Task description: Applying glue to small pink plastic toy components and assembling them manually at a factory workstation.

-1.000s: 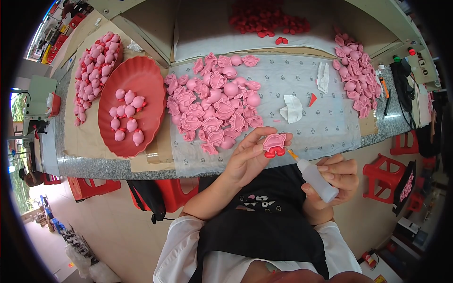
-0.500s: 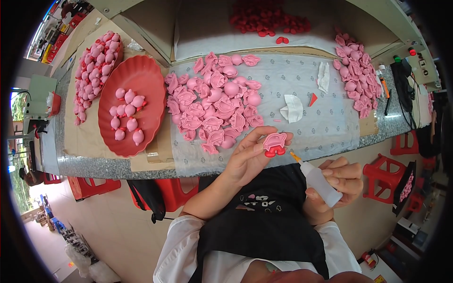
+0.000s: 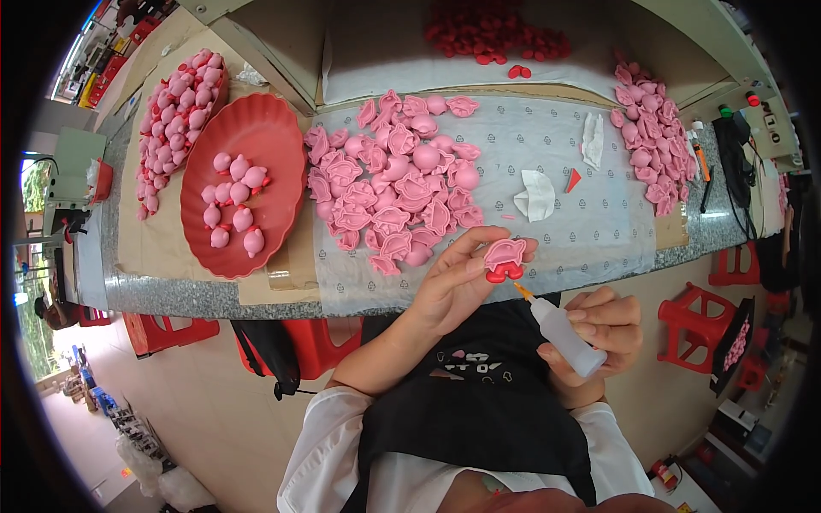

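Between the thumb and fingers of my left hand (image 3: 456, 278) is a pink molded piece (image 3: 505, 253) with a red double-lobed part (image 3: 505, 272) at its lower end. My right hand (image 3: 601, 332) grips a white squeeze bottle (image 3: 566, 336), tilted so that its thin orange-yellow nozzle (image 3: 524, 291) points up and left. The nozzle tip is close under the red part; whether they touch I cannot tell. Just beyond my left hand lies a heap of similar pink pieces (image 3: 398, 184), some cupped side up, others with the round side up.
A red scalloped tray (image 3: 244, 120) at the left holds several pink-and-red pieces. More pieces pile beyond it (image 3: 180, 111) and at the far right (image 3: 647, 141). Red parts (image 3: 487, 34) lie under the box-like hood. White paper scraps (image 3: 536, 197) and a red triangle (image 3: 573, 179) lie on the sheet.
The bottle in my right hand has moved left, bringing its nozzle closer under the red part. My left hand keeps the pink piece, nearly in place. The view has shifted slightly.
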